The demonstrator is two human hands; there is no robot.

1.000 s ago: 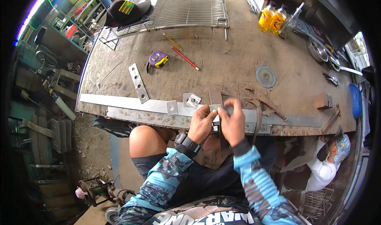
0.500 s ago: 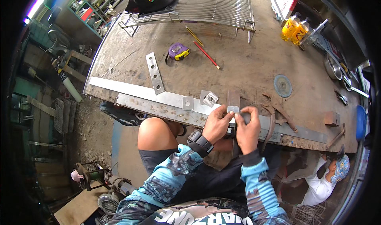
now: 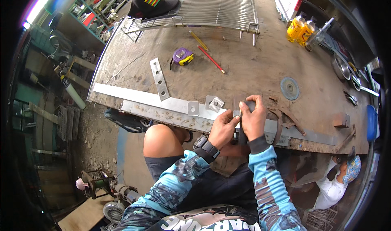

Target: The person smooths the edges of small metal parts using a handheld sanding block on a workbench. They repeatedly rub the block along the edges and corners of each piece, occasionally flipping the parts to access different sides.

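Note:
At the near edge of the workbench, my left hand (image 3: 223, 129) pinches a small silver metal plate (image 3: 236, 113) between thumb and fingers. Right beside it, my right hand (image 3: 253, 117) is closed round a dark flat bar (image 3: 243, 134), which runs toward me past the bench edge. The bar's side lies against or very near the small plate; contact is partly hidden by the fingers. Just left of my hands are a square plate with a hole (image 3: 193, 108) and overlapping holed plates (image 3: 215, 103). A long silver strip (image 3: 134, 93) lies along the edge.
Farther off lie a perforated metal strip (image 3: 159, 79), a purple tape measure (image 3: 183, 57) and a red pencil (image 3: 211, 60). A wire rack (image 3: 216, 11) bears a black cap (image 3: 151, 5). Rightward are a grinding disc (image 3: 290, 88), a rusty clamp (image 3: 285, 117) and a crouching person (image 3: 332, 188).
My right hand has moved forward and slightly right, from pinching near the small plate to gripping the dark bar, which has risen beside it. My left hand stays about in place.

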